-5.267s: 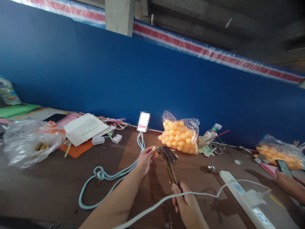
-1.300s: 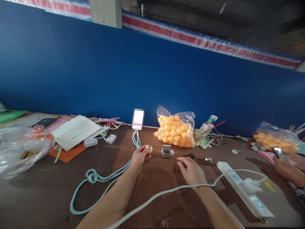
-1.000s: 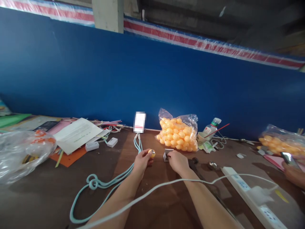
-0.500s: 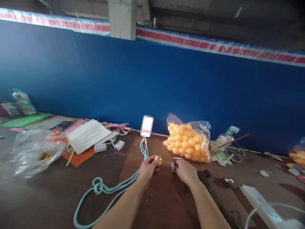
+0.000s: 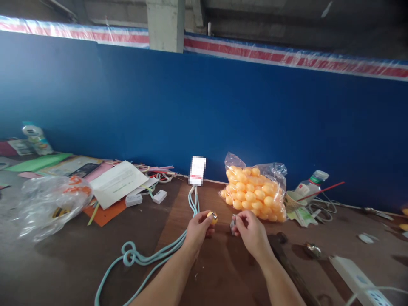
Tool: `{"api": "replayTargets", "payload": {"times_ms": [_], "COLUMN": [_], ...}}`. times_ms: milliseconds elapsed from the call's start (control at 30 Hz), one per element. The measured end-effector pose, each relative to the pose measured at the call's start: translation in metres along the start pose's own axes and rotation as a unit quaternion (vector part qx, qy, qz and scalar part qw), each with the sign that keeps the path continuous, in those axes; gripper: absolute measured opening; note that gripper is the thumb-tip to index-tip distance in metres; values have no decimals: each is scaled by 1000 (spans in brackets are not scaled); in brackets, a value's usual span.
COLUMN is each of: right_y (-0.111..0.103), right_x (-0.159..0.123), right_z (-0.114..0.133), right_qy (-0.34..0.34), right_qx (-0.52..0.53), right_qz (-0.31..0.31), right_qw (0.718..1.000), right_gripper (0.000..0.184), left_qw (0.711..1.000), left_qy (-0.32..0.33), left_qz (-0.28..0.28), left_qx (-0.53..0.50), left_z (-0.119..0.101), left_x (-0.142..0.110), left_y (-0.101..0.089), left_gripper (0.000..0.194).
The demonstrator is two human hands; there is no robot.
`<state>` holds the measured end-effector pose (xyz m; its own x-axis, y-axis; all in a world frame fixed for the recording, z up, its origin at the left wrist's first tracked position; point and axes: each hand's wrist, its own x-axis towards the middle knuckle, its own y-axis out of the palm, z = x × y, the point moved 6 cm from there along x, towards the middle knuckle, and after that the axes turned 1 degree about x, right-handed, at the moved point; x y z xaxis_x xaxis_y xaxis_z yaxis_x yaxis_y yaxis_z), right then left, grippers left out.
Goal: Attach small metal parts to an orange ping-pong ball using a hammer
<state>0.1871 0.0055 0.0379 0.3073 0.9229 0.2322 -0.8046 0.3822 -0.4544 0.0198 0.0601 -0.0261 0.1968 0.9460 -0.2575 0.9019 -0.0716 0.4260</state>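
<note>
Between the thumb and fingers of my left hand [image 5: 199, 229] is a small orange ball [image 5: 212, 218] with a shiny dark patch on its upper side. My right hand [image 5: 250, 231] is pinched on a small greyish-white flat piece [image 5: 233, 226], whose kind I cannot make out. The two hands are apart, a short gap between them over the brown table [image 5: 219, 272]. Just behind my right hand sits a clear plastic bag [image 5: 255, 189] full of similar orange balls. A light-blue cord [image 5: 153, 256] runs past my left hand to a blurred white card [image 5: 198, 171].
On the left lie a crumpled clear bag [image 5: 47, 208], a white paper sheet [image 5: 117, 182] and small white boxes [image 5: 159, 196]. To the right are a dark hammer-like tool [image 5: 290, 263], a plastic bottle [image 5: 312, 185] and a white power strip [image 5: 357, 280]. A blue partition [image 5: 204, 106] stands behind.
My right hand has turned, so its pinching fingertips and the flat piece show differently. The left hand still holds the orange ball. The whole view has shifted slightly.
</note>
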Motion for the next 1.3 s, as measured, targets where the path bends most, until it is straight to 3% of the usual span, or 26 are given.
{"api": "replayTargets", "payload": {"times_ms": [100, 300, 600, 800, 1133, 1300], "right_y": [8, 21, 32, 37, 49, 51], "right_x": [-4, -10, -12, -14, -14, -13], "right_z": [11, 19, 23, 24, 19, 16], "right_qy": [-4, -11, 14, 32, 42, 36], "right_qx": [76, 112, 201, 269, 302, 290], "right_qz": [2, 41, 76, 91, 112, 89], "right_qw": [997, 993, 977, 958, 946, 952], "right_gripper": [33, 30, 26, 24, 24, 23], "left_qw": [1000, 1000, 987, 981, 980, 981], "left_qy": [3, -2, -36, -57, -31, -23], "left_qz": [3, 8, 80, 101, 111, 114], "left_qx": [-4, -22, -134, -153, -164, -156], "left_z": [0, 2, -2, -5, -8, -3], "left_x": [1, 3, -2, -6, -6, -2], "left_y": [0, -2, 6, 9, 8, 7], "left_gripper": [43, 40, 28, 34, 30, 30]}}
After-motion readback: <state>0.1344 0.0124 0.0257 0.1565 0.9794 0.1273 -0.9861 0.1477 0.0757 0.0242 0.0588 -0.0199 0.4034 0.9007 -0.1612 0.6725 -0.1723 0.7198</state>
